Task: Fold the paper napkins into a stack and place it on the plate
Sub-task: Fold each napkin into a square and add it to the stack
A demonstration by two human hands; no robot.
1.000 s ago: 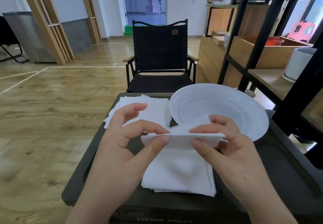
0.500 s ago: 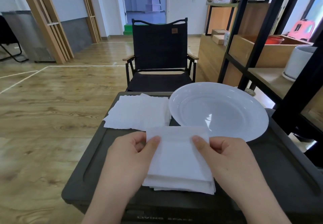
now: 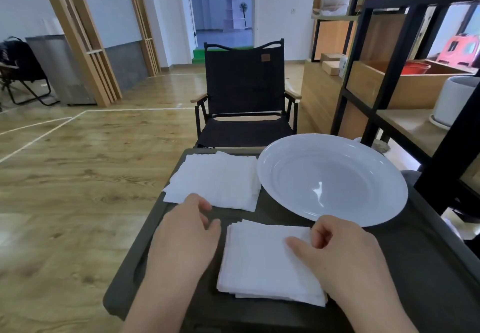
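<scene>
From the head camera, lower centre of frame: my right hand rests on the folded stack, thumb on the top napkin and fingers curled loosely at its far right corner, while my left hand, relaxed and holding nothing, hovers just left of it on the dark table. The unfolded napkins at centre-left await folding, and the plate, centre-right, holds nothing, so by my judgement the task is partway done.
</scene>
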